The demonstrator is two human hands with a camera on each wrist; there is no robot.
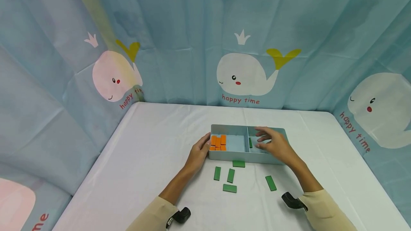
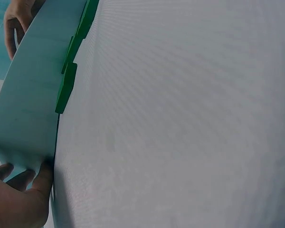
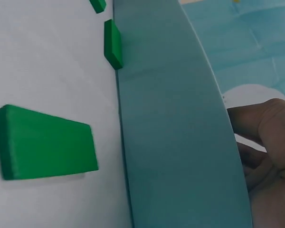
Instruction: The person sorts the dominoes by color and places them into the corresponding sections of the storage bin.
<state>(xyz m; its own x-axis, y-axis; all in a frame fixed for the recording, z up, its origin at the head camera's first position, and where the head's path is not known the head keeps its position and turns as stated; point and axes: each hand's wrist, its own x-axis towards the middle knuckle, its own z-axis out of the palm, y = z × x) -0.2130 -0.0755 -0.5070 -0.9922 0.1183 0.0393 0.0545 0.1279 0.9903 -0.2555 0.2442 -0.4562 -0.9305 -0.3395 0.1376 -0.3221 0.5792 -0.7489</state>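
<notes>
A grey-blue divided box stands on the table. My left hand rests against its left end, with the fingertips touching the outer wall in the left wrist view. Several orange blocks sit together at the left of the larger compartment. Over the smaller right compartment hovers my right hand, its fingers loosely spread with nothing between them. Just left of those fingertips, a green block stands against the divider. In the right wrist view the box's front wall partly hides the right fingers.
Several green blocks lie in front of the box: one green block close by its front wall, another nearer me, and one apart on the right. Blue curtains with whale prints hang behind the white table.
</notes>
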